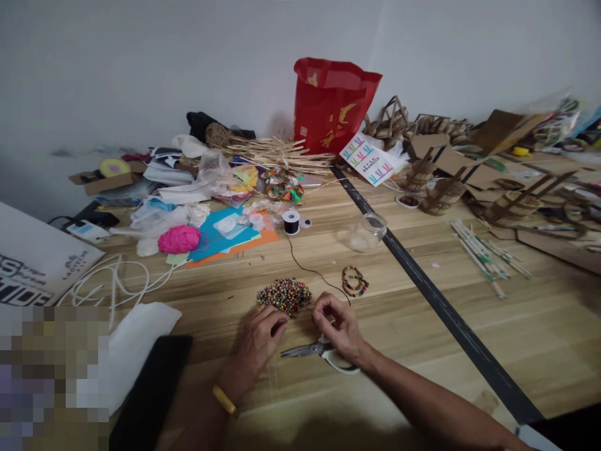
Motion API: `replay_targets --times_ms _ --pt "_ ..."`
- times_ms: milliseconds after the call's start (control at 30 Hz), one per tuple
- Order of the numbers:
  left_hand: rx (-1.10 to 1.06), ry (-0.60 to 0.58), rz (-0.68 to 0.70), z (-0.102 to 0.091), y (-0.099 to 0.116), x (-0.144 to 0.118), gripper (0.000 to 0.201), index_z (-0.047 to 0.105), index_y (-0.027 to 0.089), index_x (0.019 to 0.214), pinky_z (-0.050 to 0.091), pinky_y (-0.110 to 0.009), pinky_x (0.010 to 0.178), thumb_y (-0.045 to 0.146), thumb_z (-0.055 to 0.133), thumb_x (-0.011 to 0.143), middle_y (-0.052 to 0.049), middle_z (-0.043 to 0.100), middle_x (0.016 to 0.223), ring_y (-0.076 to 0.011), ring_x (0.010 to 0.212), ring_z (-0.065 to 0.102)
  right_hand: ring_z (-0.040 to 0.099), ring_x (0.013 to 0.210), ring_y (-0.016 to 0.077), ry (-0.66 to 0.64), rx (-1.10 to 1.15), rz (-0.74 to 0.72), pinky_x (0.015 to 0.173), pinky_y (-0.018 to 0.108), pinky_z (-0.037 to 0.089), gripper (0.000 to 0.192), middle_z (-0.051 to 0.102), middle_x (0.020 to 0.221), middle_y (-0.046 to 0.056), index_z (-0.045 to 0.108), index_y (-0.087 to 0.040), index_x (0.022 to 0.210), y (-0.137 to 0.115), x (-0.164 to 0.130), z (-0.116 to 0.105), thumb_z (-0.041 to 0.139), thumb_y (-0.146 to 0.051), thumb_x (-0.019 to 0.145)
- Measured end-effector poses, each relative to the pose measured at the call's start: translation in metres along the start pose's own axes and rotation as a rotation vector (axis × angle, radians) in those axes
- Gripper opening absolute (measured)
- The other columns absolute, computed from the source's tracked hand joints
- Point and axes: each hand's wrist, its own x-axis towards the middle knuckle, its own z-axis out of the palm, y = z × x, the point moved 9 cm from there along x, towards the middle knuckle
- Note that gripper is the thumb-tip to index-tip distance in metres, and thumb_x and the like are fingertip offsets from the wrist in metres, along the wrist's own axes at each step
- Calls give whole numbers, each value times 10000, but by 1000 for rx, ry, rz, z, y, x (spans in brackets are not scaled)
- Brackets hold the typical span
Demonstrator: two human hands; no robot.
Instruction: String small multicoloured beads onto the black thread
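Note:
A heap of small multicoloured beads lies on the wooden table. My left hand rests at the heap's near edge, fingertips pinched at the beads. My right hand is just right of the heap, fingers closed on the end of a thin black cord that runs back to a black spool. Scissors with white handles lie partly under my right hand. Two finished bead bracelets lie to the right of the heap.
A clear jar, a pink yarn ball, coloured paper and a red bag stand further back. Cardboard models and sticks fill the right side. A black strip crosses the table diagonally.

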Motion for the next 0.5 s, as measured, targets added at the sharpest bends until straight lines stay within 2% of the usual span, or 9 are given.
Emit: replay_targets --times_ms 167,333,500 --pt "49 4 70 0 12 1 155 671 179 842 487 -297 688 109 533 849 -49 630 812 -181 751 592 423 558 101 -41 9 107 509 211 353 213 457 630 -19 504 -175 733 17 -1 9 540 -346 855" --pt "139 -23 112 5 18 3 185 673 191 951 477 -297 683 113 532 861 -50 609 831 -191 777 578 412 547 99 -57 22 153 511 208 344 227 450 614 -29 508 -175 726 23 -1 13 552 -364 843" --pt "225 -45 104 10 16 4 171 682 182 917 463 -306 678 121 530 866 -57 612 821 -198 767 572 419 566 101 -71 25 165 527 209 348 212 465 630 -23 513 -171 732 25 -1 15 552 -347 843"
